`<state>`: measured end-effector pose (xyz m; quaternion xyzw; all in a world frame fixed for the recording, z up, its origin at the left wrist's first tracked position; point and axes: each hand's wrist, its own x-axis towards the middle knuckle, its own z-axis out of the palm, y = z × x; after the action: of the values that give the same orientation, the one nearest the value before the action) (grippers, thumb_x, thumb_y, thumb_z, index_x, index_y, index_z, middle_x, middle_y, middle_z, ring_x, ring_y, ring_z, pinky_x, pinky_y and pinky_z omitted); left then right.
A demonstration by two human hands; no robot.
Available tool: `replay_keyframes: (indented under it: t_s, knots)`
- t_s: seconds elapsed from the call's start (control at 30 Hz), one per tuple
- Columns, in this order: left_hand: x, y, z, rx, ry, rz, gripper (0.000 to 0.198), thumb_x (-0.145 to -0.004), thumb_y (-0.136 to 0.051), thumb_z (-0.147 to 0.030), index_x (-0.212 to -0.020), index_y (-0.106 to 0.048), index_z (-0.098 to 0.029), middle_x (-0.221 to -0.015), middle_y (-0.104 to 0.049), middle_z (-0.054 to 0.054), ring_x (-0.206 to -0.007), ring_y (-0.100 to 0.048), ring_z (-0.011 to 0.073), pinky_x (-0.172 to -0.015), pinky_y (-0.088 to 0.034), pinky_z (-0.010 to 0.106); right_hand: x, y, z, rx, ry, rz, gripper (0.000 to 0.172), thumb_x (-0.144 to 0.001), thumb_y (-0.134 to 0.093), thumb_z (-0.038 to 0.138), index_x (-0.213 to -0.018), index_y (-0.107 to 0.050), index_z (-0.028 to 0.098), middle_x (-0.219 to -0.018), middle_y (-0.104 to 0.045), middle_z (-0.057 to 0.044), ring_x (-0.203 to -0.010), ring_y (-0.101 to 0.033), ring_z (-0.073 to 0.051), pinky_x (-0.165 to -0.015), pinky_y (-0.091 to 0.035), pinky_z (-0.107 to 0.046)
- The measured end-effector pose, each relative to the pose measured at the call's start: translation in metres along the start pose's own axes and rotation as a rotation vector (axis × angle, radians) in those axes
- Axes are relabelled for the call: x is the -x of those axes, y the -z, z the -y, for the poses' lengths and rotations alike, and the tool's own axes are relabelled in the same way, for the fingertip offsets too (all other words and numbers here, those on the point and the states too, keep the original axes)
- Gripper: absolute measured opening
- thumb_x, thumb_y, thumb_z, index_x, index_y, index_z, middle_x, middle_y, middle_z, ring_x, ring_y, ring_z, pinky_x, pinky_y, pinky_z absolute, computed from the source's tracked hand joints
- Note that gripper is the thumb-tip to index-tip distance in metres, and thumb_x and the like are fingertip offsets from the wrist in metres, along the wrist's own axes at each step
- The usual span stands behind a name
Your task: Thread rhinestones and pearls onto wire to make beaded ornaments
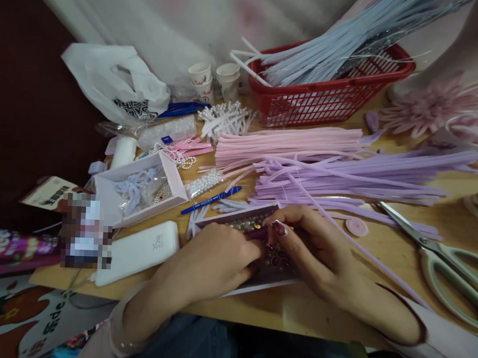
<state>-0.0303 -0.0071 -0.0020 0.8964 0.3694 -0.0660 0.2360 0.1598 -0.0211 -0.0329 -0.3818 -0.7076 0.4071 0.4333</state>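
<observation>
At the table's front edge, both hands work over a small pale box (234, 291) of beads and ornaments. My left hand (215, 260) reaches in from the left with curled fingers; its fingertips are hidden inside the box. My right hand (319, 248) comes from the right, thumb and fingers bent together close to the left fingers. Whatever lies between the fingertips is too small and dark to name. Pearl-like beads (243, 224) fill the box's far side. Below the fingertips are red gem ornaments (275, 262).
Purple pipe cleaners (342, 175) and pink ones (288, 144) lie beyond the box. Scissors (444, 251) rest open at right. A white power bank (140, 254), a blue pen (210, 200) and another bead box (177, 179) are at left. A red basket (325, 101) stands behind.
</observation>
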Motion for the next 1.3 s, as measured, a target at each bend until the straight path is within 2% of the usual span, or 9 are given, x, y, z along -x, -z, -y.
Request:
replay_keyframes:
  t_s: [0.17,0.37,0.57,0.8,0.93,1.07,1.17,1.23,1.3]
  knots:
    - [-0.006,-0.004,0.000,0.192,-0.012,-0.075,0.020,-0.085,-0.055,-0.010,-0.079,-0.071,-0.021,-0.082,-0.075,0.007,-0.076,-0.071,0.0236,-0.072,-0.052,0.032,-0.001,0.000,0.002,0.001,-0.029,0.010,0.010,-0.100,-0.048,0.017,-0.099,-0.056,0.022,-0.077,-0.061,-0.001,-0.065,-0.055,-0.014,-0.059,-0.044,-0.026]
    - [-0.009,-0.003,-0.002,0.260,-0.013,-0.065,0.019,-0.085,-0.056,-0.011,-0.076,-0.069,-0.021,-0.081,-0.075,0.007,-0.089,-0.071,0.0250,-0.080,-0.053,0.033,-0.002,0.000,0.002,-0.021,-0.007,0.020,0.012,-0.100,-0.048,0.014,-0.101,-0.055,0.023,-0.079,-0.061,0.001,-0.067,-0.055,-0.012,-0.061,-0.044,-0.024]
    - [-0.008,-0.004,-0.001,0.211,0.012,-0.038,0.020,-0.084,-0.055,-0.009,-0.081,-0.071,-0.020,-0.087,-0.076,0.008,-0.079,-0.071,0.0237,-0.075,-0.053,0.033,-0.002,0.000,0.000,-0.014,0.010,0.021,0.012,-0.100,-0.048,0.014,-0.103,-0.056,0.022,-0.081,-0.063,0.000,-0.068,-0.057,-0.013,-0.061,-0.044,-0.025]
    - [-0.006,-0.007,0.001,0.257,0.018,-0.104,0.017,-0.083,-0.058,-0.011,-0.082,-0.071,-0.021,-0.083,-0.075,0.006,-0.077,-0.070,0.0222,-0.072,-0.052,0.030,-0.001,-0.001,-0.001,0.013,0.046,0.008,0.011,-0.100,-0.048,0.015,-0.101,-0.057,0.021,-0.081,-0.063,0.000,-0.068,-0.057,-0.013,-0.062,-0.044,-0.025]
    - [-0.007,-0.007,0.001,0.248,0.009,-0.075,0.020,-0.083,-0.056,-0.010,-0.082,-0.072,-0.021,-0.082,-0.075,0.006,-0.074,-0.070,0.0217,-0.071,-0.052,0.030,-0.002,0.000,0.000,0.036,0.079,0.014,0.011,-0.099,-0.049,0.012,-0.101,-0.056,0.021,-0.082,-0.064,0.000,-0.070,-0.058,-0.012,-0.064,-0.044,-0.024]
    - [-0.009,-0.007,0.000,0.231,-0.012,-0.014,0.019,-0.084,-0.056,-0.010,-0.082,-0.071,-0.021,-0.089,-0.076,0.007,-0.083,-0.071,0.0234,-0.073,-0.051,0.031,-0.002,0.000,-0.001,0.035,0.074,0.024,0.013,-0.098,-0.048,0.012,-0.102,-0.056,0.021,-0.084,-0.066,-0.001,-0.071,-0.059,-0.013,-0.064,-0.045,-0.025]
    - [-0.009,-0.005,-0.001,0.194,-0.023,0.026,0.017,-0.088,-0.054,-0.013,-0.091,-0.069,-0.020,-0.095,-0.076,0.008,-0.084,-0.070,0.0241,-0.073,-0.049,0.032,-0.002,0.000,-0.001,0.052,0.079,0.009,0.013,-0.098,-0.049,0.011,-0.102,-0.057,0.021,-0.084,-0.066,-0.001,-0.072,-0.060,-0.013,-0.065,-0.045,-0.026]
    - [-0.005,-0.001,-0.001,0.207,0.005,0.022,0.015,-0.090,-0.051,-0.015,-0.094,-0.065,-0.019,-0.094,-0.075,0.008,-0.080,-0.068,0.0238,-0.070,-0.046,0.032,-0.002,-0.001,0.001,0.058,0.080,0.003,0.013,-0.097,-0.049,0.011,-0.101,-0.056,0.021,-0.083,-0.066,0.000,-0.071,-0.059,-0.013,-0.064,-0.045,-0.024]
    - [0.001,0.004,-0.001,0.316,0.080,-0.031,0.011,-0.093,-0.048,-0.019,-0.094,-0.059,-0.019,-0.086,-0.071,0.005,-0.073,-0.064,0.0206,-0.066,-0.043,0.031,-0.003,0.000,0.004,0.057,0.081,0.003,0.012,-0.097,-0.049,0.010,-0.099,-0.056,0.020,-0.081,-0.065,0.000,-0.070,-0.059,-0.012,-0.063,-0.045,-0.023]
